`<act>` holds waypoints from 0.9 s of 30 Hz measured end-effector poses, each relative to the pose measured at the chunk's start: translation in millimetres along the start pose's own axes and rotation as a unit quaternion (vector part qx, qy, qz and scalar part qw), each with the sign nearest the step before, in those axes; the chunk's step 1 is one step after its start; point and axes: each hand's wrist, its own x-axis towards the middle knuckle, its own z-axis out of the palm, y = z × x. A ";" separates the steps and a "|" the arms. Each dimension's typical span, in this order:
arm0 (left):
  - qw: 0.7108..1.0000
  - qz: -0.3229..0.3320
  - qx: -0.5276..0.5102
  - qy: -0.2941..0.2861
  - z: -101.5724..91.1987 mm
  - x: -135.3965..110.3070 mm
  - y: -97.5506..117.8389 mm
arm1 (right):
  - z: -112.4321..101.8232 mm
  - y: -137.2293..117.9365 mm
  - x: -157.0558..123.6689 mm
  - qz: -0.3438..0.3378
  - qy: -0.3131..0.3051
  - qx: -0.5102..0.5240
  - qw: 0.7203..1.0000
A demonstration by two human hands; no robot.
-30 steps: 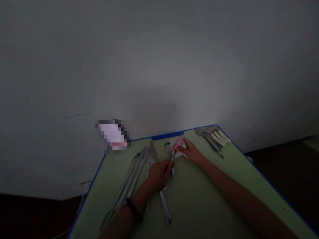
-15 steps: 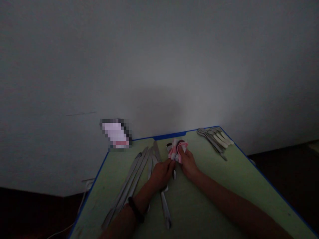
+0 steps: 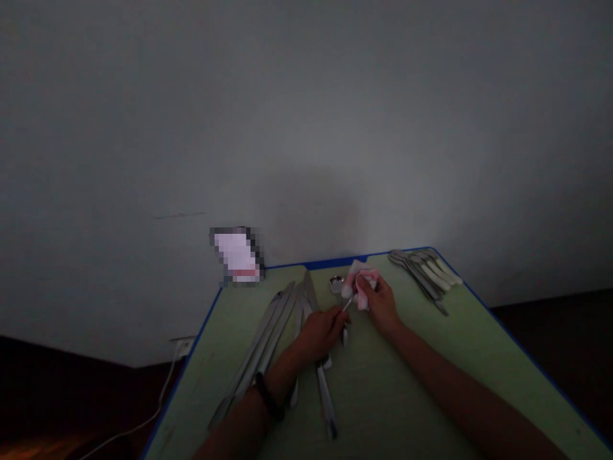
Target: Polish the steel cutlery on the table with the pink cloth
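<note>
My left hand [image 3: 318, 333] is closed around the handle of a spoon [image 3: 348, 303]. My right hand [image 3: 382, 305] pinches a pink and white cloth [image 3: 355, 273], which covers the head of that spoon. Just behind my left fingers another spoon [image 3: 336, 281] lies on the table, its handle partly hidden by the hand. Long table knives [image 3: 274, 329] are fanned out beside and beneath my left forearm. A second group of knives [image 3: 327, 399] has its middle covered by my left hand.
Several spoons and white-handled cutlery [image 3: 433, 271] lie at the table's far right corner. A blurred phone-like screen [image 3: 237, 255] leans at the far left corner. The green table [image 3: 407, 396] has a blue edge and meets a grey wall [image 3: 306, 128]. A white cable [image 3: 160, 402] hangs at left.
The cloth and my right hand have shifted right, away from my left hand, baring the spoon's handle between them. The spoon lying behind shows more. The view has turned slightly left.
</note>
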 end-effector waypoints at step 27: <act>1.000 0.000 0.016 0.007 3.5 0.1 6.6 | 0.0 10.2 4.3 0.078 -0.039 0.033 0.996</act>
